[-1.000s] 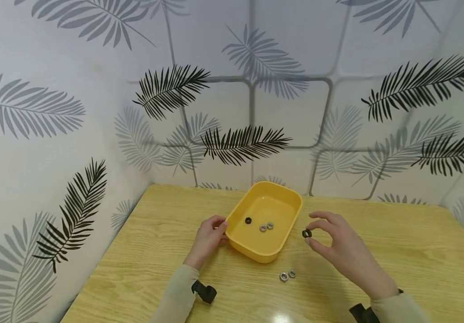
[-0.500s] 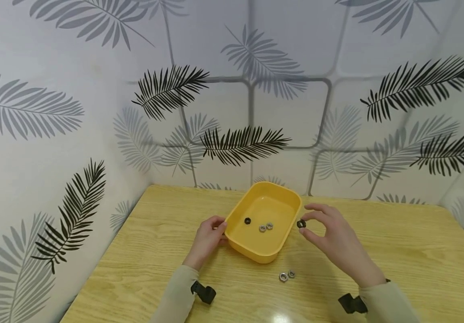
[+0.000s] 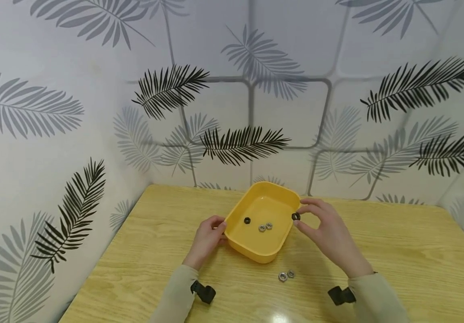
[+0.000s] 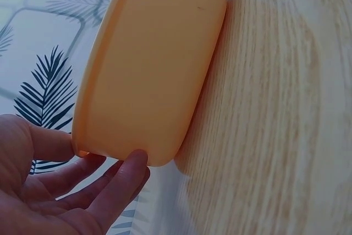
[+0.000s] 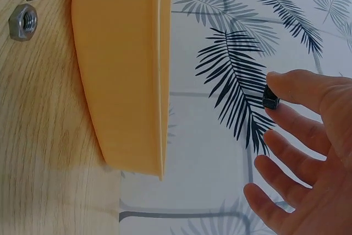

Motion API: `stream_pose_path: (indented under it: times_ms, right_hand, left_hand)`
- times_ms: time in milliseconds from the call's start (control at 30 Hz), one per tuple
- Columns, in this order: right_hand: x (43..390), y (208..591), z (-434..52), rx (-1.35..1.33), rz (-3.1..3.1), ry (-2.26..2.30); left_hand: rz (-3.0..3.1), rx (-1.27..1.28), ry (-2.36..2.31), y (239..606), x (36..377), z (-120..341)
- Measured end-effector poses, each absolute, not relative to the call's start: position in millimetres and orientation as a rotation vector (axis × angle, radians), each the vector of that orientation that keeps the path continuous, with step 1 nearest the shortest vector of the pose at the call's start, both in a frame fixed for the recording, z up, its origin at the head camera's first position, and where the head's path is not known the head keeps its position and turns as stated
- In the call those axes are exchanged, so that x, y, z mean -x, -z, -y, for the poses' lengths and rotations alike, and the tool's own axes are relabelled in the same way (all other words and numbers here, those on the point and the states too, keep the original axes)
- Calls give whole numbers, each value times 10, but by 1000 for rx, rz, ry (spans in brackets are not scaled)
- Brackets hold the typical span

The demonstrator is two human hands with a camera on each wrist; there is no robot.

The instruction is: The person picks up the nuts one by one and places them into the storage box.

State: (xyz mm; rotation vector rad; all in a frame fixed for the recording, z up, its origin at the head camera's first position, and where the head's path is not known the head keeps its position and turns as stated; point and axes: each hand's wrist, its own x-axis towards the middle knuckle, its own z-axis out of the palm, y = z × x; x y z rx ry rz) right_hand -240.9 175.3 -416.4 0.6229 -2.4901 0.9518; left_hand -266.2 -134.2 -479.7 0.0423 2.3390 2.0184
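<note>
My left hand (image 3: 207, 237) holds the left rim of a yellow plastic tub (image 3: 258, 253), thumb at the rim and fingers against the outer wall, as the left wrist view shows. Between thumb and index finger my right hand (image 3: 330, 233) pinches a black hex nut (image 5: 270, 98), held above the tub's right rim. Inside the tub lie another black nut (image 3: 247, 220) and two silver nuts, one silver nut (image 3: 262, 228) touching or nearly touching the other silver nut (image 3: 269, 226).
On the wooden table (image 3: 135, 264), in front of the tub, rest two more silver nuts, a larger nut (image 3: 282, 277) and a smaller nut (image 3: 291, 273) side by side. A wall (image 3: 224, 103) with leaf patterns stands right behind the table's back edge.
My right hand has moved left and away from me with the black nut, from beside the tub to its right rim. The left hand and tub have stayed in place.
</note>
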Motion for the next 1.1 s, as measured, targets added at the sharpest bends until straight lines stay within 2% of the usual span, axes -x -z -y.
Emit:
stream_pose_path:
  times_ms: [633,800,1100]
  right_hand:
    - [2635,4220,-1531,-563,2542,-1013]
    - [2671,4245,-1495,-554,2565,-1005]
    - [2763,4259,-1403,-568,2583,-1000]
  left_hand:
    - [-2323,-72,-2031,4795,2659,1361]
    - [-2324,-80,-2013,4606,2542,1336]
    - [-2311,-96,-2057,4787,2646,1357]
